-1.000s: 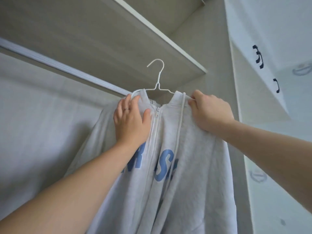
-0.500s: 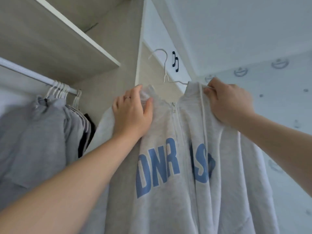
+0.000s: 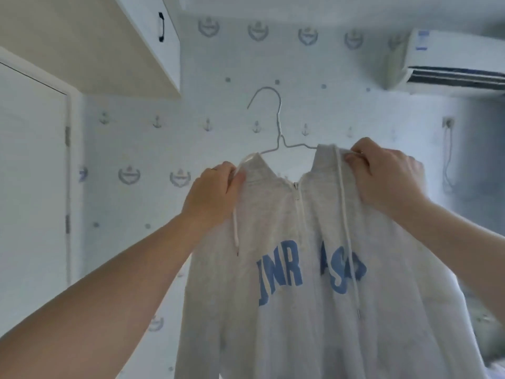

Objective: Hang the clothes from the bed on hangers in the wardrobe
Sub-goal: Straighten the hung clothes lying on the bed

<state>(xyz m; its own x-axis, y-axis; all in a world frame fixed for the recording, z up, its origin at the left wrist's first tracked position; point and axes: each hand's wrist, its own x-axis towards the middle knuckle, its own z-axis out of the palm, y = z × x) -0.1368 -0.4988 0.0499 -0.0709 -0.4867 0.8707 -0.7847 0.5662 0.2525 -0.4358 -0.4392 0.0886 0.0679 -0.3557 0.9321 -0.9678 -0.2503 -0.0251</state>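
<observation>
The grey zip hoodie (image 3: 300, 318) is pinched at both shoulders, left hand (image 3: 211, 191) and right hand (image 3: 388, 176) curled round cloth and wire hanger (image 3: 278, 124) alike, and held up before the wallpaper (image 3: 131, 203). Shoulders should be kept level until the hook is carried to the wardrobe (image 3: 149, 28).

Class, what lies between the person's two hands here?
Head view: between the left hand and right hand lie the collar and zip of the grey hoodie, with the wire hanger above.
</observation>
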